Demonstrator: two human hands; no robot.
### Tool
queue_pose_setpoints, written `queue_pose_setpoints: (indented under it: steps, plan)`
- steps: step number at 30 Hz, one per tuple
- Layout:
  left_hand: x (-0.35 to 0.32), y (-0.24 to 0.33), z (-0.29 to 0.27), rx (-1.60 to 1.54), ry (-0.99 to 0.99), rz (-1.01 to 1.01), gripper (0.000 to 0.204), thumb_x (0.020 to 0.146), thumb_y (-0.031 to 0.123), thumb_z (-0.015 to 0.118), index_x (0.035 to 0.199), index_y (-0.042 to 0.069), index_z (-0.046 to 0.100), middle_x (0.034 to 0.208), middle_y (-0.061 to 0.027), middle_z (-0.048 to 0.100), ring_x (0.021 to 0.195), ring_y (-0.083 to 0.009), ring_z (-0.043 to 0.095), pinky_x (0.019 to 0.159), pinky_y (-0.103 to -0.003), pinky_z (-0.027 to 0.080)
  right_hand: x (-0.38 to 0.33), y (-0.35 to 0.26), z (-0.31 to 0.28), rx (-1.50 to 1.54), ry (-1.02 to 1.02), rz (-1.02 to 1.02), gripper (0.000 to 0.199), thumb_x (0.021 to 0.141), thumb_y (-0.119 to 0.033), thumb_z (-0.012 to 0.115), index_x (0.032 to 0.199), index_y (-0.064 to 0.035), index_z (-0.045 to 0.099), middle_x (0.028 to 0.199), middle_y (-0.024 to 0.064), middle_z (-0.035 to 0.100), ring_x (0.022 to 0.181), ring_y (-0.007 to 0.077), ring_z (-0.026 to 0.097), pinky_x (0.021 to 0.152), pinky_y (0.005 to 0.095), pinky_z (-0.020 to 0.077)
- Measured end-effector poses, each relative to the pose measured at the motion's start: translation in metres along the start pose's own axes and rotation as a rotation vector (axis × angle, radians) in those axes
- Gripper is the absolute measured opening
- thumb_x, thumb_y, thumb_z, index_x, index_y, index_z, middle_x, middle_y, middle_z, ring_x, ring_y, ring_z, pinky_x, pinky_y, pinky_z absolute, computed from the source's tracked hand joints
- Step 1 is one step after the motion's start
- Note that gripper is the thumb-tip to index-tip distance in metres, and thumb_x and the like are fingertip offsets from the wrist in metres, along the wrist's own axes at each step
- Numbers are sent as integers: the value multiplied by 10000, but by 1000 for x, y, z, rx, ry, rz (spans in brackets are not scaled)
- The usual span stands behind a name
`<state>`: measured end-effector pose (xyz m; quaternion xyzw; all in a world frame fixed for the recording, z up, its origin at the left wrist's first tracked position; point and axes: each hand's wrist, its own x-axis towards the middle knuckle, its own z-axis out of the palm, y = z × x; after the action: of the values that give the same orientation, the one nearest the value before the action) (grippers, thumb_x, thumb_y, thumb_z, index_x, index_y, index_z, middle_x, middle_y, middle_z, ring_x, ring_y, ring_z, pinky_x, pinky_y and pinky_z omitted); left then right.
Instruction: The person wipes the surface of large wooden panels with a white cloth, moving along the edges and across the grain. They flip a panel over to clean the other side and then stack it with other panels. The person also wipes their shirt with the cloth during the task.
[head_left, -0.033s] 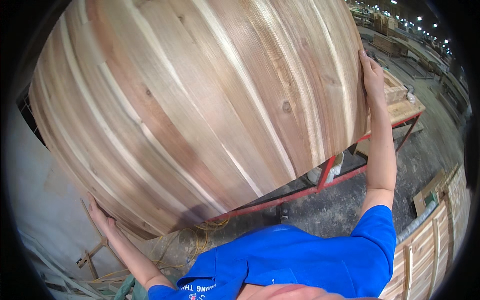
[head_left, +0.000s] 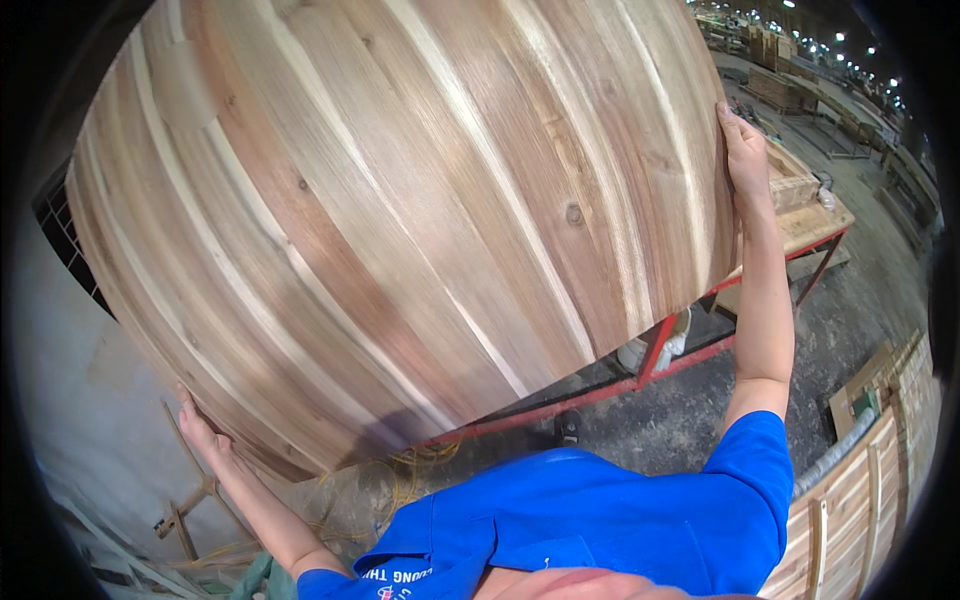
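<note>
Shifting slightly rightward, the wooden panel is baring more dark grille; it's spanning between wide-apart hands, strips slanting forward-left, right hand clamping the right edge, left hand meeting the left, its grip unclear.

Appears as a large, four-sided panel of tan to reddish-brown striped wood, made up of side-by-side boards, with cream-white streaks running from upper left down to lower right, a few dark knots dotted over the face and a faint sheen. Fills most of the upper and middle view, with the broad face in plain sight, the top cut off and the near edge slanting up from a lower-left corner toward the right. Is held at the left and right edges, both bowing outward.
</note>
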<state>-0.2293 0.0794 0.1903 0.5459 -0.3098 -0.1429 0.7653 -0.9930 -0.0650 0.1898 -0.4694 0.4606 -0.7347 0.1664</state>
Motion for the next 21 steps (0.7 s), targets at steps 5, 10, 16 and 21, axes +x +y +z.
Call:
queue_pose_setpoints:
  steps: [5, 10, 16, 21]
  plan:
    - [33, -39, 86, -77, -13, 36, 509, 944, 345, 592, 1247, -61, 541, 1178, -172, 613, 1009, -229, 626, 816, -310, 517, 55, 63, 41, -292, -65, 93, 455, 897, -438, 635, 907, 16, 663, 772, 48, 645, 668, 89, 549, 629, 259, 435]
    - [69, -90, 172, 187, -87, -53, 555, 955, 378, 539, 1304, -53, 522, 1255, -145, 585, 1124, -245, 572, 938, -351, 451, 100, 112, 57, -335, -167, 228, 455, 879, -410, 652, 961, 38, 661, 813, 90, 667, 692, 121, 598, 648, 281, 459]
    - [133, -152, 219, 376, -183, -263, 581, 912, 415, 582, 1301, -15, 549, 1240, -122, 602, 1095, -230, 585, 910, -349, 462, 110, 168, 72, -595, -213, 400, 521, 879, -423, 631, 1047, 69, 659, 889, 112, 680, 777, 149, 618, 707, 282, 475]
    - [171, -181, 256, 388, -287, -370, 575, 906, 420, 583, 1281, -15, 561, 1195, -115, 630, 1042, -236, 615, 885, -363, 485, 130, 186, 93, -486, -254, 393, 522, 880, -416, 614, 1109, 52, 650, 986, 110, 682, 875, 165, 626, 786, 301, 486]
